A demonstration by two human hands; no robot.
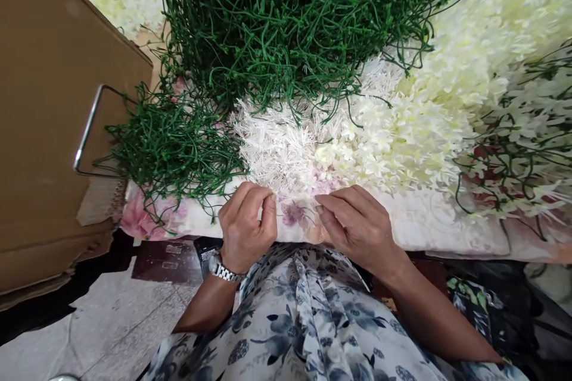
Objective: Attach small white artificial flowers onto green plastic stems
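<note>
My left hand (248,223), with a watch (226,269) at its wrist, is closed, thumb against curled fingers, at the front of the flower-patterned cloth (196,220). Across from it my right hand (360,220) is pinched, fingertips pointing left. Whatever sits in either grip is hidden or too small to name. Just beyond the hands lies a pile of thin white sprigs (272,149). Pale cream artificial blossoms (388,143) are heaped to the right of it. Green plastic stems (174,143) lie in a bunch beyond my left hand.
A larger mass of green stems (286,18) rises at the back. On the left stands a cardboard box (58,95), with a bent metal rod (89,125) beside it. White flowers on green stems (522,137) lie at the far right. The cloth's edge runs close to my body.
</note>
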